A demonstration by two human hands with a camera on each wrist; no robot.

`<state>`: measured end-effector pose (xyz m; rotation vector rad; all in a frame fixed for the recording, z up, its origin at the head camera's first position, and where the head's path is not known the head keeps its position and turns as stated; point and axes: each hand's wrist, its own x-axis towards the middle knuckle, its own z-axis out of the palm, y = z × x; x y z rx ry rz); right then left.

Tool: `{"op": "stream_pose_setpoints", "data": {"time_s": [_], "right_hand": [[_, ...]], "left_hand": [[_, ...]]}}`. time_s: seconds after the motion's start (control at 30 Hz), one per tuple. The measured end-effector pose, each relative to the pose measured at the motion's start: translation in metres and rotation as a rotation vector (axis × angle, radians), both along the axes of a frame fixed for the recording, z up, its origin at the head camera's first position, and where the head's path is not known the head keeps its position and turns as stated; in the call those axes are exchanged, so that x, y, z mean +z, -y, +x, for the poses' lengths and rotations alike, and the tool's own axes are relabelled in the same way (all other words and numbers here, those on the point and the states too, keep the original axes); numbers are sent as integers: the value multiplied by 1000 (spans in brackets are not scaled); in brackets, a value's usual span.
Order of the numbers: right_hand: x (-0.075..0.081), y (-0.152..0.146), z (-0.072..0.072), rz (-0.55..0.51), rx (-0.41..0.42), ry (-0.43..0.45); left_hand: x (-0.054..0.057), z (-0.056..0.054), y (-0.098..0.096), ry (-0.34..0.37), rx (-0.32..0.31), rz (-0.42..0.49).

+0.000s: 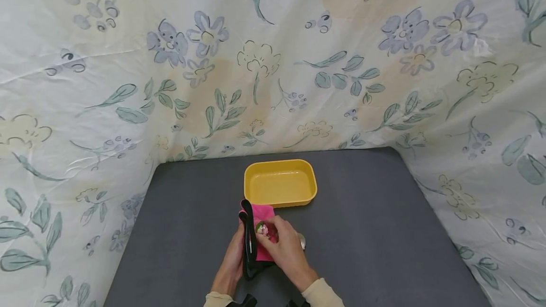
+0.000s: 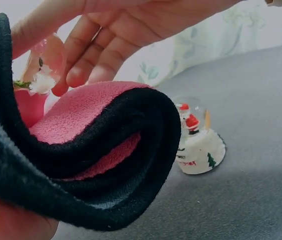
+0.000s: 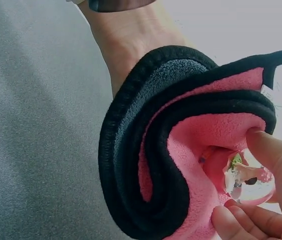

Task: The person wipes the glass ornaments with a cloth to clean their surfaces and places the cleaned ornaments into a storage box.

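Gripping folded pink-and-black cloth (image 1: 265,211) with fingers of left hand (image 1: 232,256); pinching pink-based globe (image 3: 235,177) against pink side with fingers of right hand (image 1: 286,248). Noting 1 Santa globe (image 2: 200,150) on bench (image 1: 362,226), 1 yellow tray (image 1: 280,186) beyond.

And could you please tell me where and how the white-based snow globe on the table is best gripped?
I'd pinch the snow globe by its white base, probably from the person's right: the base is wider than the rounded dome, and the right hand and pink-and-black cloth lie on its left.
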<state>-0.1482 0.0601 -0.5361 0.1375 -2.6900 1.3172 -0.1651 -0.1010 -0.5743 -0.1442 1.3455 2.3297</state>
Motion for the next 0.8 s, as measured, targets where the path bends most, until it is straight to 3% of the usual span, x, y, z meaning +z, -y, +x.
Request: {"op": "stream_pose_setpoints", "data": {"time_s": [0.23, 0.8], "right_hand": [[-3, 1, 0, 62, 48, -112], [-8, -2, 1, 97, 189, -292]], "left_hand": [[-1, -1, 1, 5, 8, -48], [-3, 1, 5, 35, 27, -22]]}}
